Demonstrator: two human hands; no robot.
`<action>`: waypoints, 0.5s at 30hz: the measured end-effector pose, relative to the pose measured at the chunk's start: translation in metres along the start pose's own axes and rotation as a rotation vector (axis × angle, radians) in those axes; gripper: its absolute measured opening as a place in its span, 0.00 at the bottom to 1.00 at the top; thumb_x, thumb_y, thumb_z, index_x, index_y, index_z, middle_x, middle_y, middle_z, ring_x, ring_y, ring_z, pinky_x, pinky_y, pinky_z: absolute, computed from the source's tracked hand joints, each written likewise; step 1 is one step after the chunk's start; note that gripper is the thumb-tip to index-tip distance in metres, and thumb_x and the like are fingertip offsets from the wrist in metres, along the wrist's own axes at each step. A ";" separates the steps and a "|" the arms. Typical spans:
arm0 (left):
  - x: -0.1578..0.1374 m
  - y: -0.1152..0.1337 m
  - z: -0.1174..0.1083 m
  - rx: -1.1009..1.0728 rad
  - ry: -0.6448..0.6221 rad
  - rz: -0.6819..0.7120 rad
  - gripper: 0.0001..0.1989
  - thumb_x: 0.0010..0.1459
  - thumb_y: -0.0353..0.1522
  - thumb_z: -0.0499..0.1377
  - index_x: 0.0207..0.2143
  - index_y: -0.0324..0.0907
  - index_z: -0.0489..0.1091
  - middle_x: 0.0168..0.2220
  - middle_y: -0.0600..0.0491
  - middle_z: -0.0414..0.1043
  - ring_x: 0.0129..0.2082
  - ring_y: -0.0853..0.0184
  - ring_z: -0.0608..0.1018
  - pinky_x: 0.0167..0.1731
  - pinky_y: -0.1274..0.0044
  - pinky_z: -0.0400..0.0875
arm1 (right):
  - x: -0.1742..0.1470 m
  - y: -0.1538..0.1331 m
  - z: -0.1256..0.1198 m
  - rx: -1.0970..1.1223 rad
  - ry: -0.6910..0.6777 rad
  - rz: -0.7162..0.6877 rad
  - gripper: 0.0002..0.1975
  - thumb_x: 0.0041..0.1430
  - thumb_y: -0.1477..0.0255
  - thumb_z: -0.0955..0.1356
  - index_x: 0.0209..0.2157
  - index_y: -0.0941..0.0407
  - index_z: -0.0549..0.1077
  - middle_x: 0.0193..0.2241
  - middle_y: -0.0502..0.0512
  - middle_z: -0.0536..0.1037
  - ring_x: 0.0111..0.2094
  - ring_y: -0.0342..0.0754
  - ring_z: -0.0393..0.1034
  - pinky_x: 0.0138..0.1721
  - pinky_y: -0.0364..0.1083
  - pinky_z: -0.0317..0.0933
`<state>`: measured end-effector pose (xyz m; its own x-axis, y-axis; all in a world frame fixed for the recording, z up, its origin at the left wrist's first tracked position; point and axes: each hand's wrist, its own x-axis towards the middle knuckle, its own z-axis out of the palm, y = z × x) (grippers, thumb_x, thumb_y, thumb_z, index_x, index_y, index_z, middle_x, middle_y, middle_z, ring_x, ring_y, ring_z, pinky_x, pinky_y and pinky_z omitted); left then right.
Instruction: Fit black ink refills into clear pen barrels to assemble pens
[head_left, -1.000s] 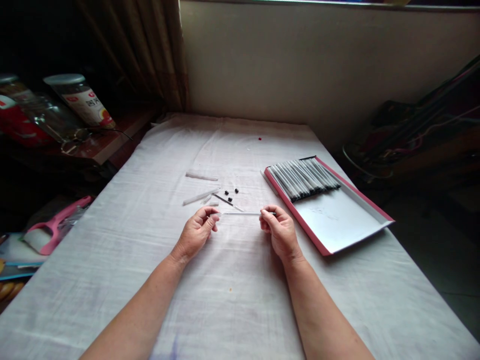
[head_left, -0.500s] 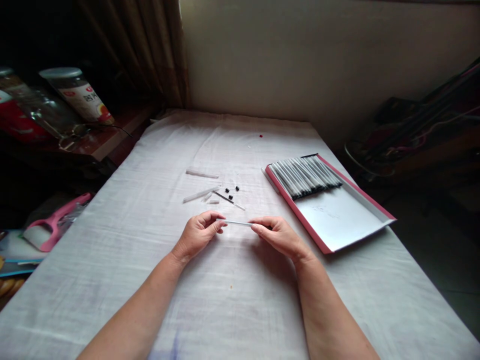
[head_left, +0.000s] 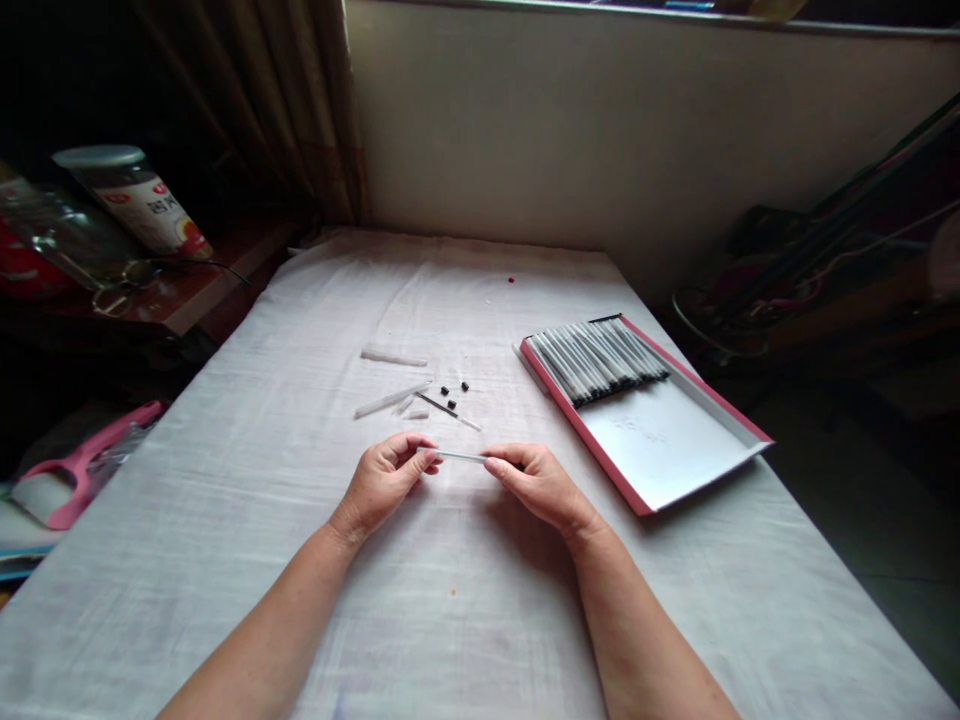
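Observation:
A slim, pale pen [head_left: 461,456] lies sideways between my two hands, above the cloth. My left hand [head_left: 386,472] pinches one end with thumb and fingertips. The other end is in the closed fingers of my right hand [head_left: 529,478], which hide that tip. Just beyond the hands lie a dark-and-clear pen refill [head_left: 448,410], clear plastic tubes [head_left: 390,399] and small black plugs [head_left: 451,405]. Another clear tube [head_left: 394,358] rests farther back.
To the right, a pink-edged box lid [head_left: 600,450] holds a row of several pens [head_left: 596,358] with black ends. A red bit [head_left: 511,280] lies far back on the white cloth [head_left: 450,660]. Jars [head_left: 154,205] and pink-handled scissors [head_left: 79,470] are at left.
The view has shifted slightly, so everything sits a little farther left and lower. Both hands keep the same grip on the pen.

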<state>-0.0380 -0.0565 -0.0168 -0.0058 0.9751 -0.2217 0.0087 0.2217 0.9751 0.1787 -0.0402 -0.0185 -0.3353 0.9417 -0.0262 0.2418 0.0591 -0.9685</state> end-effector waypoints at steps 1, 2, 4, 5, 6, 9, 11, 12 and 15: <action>0.000 0.000 0.000 0.001 -0.001 0.001 0.21 0.42 0.46 0.69 0.31 0.40 0.73 0.26 0.51 0.76 0.27 0.64 0.79 0.19 0.80 0.67 | 0.000 0.000 0.001 -0.006 0.003 -0.007 0.11 0.55 0.65 0.68 0.33 0.54 0.81 0.30 0.52 0.83 0.31 0.49 0.74 0.36 0.47 0.67; 0.001 0.001 0.000 0.002 -0.001 0.006 0.21 0.42 0.47 0.68 0.32 0.40 0.73 0.26 0.51 0.76 0.27 0.64 0.79 0.20 0.80 0.68 | 0.000 -0.001 0.002 -0.015 0.006 -0.010 0.11 0.55 0.65 0.68 0.33 0.54 0.81 0.29 0.51 0.82 0.29 0.48 0.74 0.34 0.46 0.66; 0.001 0.001 0.001 0.002 0.000 0.020 0.22 0.44 0.47 0.67 0.33 0.40 0.73 0.27 0.50 0.76 0.27 0.64 0.79 0.20 0.80 0.68 | -0.001 -0.002 0.006 -0.037 0.013 -0.008 0.11 0.57 0.66 0.67 0.32 0.55 0.81 0.25 0.51 0.80 0.26 0.46 0.71 0.30 0.45 0.65; 0.001 0.002 0.001 0.001 -0.001 0.029 0.23 0.45 0.48 0.67 0.35 0.39 0.72 0.28 0.50 0.76 0.28 0.64 0.79 0.21 0.80 0.68 | -0.001 -0.004 0.008 -0.051 0.027 -0.013 0.11 0.57 0.66 0.66 0.31 0.55 0.81 0.24 0.51 0.80 0.25 0.46 0.71 0.30 0.44 0.64; 0.001 0.002 0.000 -0.001 -0.003 0.040 0.24 0.47 0.48 0.66 0.38 0.40 0.72 0.29 0.49 0.77 0.28 0.65 0.79 0.21 0.80 0.68 | -0.001 -0.005 0.009 -0.068 0.046 -0.028 0.11 0.57 0.66 0.66 0.31 0.55 0.80 0.24 0.51 0.79 0.26 0.46 0.71 0.30 0.45 0.65; 0.002 0.003 -0.002 -0.007 -0.006 0.072 0.31 0.50 0.50 0.62 0.51 0.40 0.66 0.33 0.48 0.77 0.29 0.65 0.79 0.22 0.80 0.70 | 0.001 -0.009 0.003 -0.105 0.188 -0.117 0.10 0.56 0.65 0.68 0.31 0.55 0.81 0.30 0.55 0.81 0.32 0.49 0.74 0.37 0.48 0.67; 0.003 0.004 -0.004 -0.003 -0.004 0.086 0.33 0.52 0.50 0.61 0.54 0.41 0.63 0.35 0.48 0.77 0.30 0.65 0.79 0.22 0.79 0.70 | 0.007 -0.009 -0.017 -0.117 0.368 -0.168 0.11 0.54 0.63 0.69 0.31 0.54 0.81 0.32 0.57 0.81 0.36 0.52 0.74 0.41 0.50 0.67; 0.004 0.004 -0.005 0.001 -0.004 0.087 0.33 0.52 0.51 0.61 0.54 0.41 0.63 0.35 0.48 0.76 0.30 0.65 0.78 0.21 0.79 0.70 | 0.011 -0.007 -0.033 -0.133 0.481 -0.180 0.11 0.53 0.62 0.70 0.31 0.54 0.81 0.33 0.58 0.81 0.38 0.53 0.74 0.43 0.52 0.67; 0.005 0.002 -0.005 0.014 -0.009 0.069 0.31 0.50 0.49 0.62 0.51 0.41 0.66 0.33 0.49 0.76 0.29 0.66 0.78 0.21 0.80 0.69 | 0.027 0.000 -0.094 -0.235 0.800 -0.138 0.16 0.51 0.59 0.69 0.33 0.56 0.81 0.36 0.60 0.81 0.41 0.56 0.74 0.48 0.55 0.65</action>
<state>-0.0431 -0.0515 -0.0154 0.0040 0.9881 -0.1539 0.0231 0.1537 0.9878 0.2549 0.0165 0.0039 0.3484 0.8666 0.3573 0.4590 0.1746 -0.8711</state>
